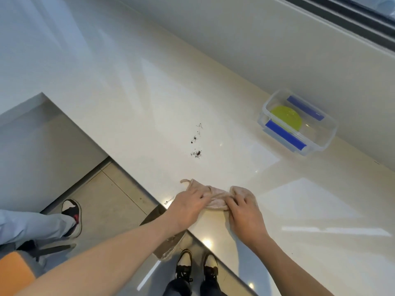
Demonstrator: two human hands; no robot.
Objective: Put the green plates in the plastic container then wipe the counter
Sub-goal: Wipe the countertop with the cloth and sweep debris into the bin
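Observation:
A beige cloth (215, 197) lies bunched on the cream counter (149, 103) near its front edge. My left hand (188, 205) rests on the cloth's left part, and my right hand (243, 212) grips its right part; part of the cloth hangs over the edge below my left arm. A clear plastic container (320, 133) with blue clips stands at the right against the back wall, with a green plate (287, 118) inside it. Dark crumbs (197, 144) are scattered on the counter between the cloth and the container.
The counter's front edge runs diagonally from upper left to lower right, with a tiled floor below. Another person's leg and shoe (71, 216) stand on the floor at the left. My own shoes (196, 268) show below the edge. A window frame (352, 20) runs along the top right.

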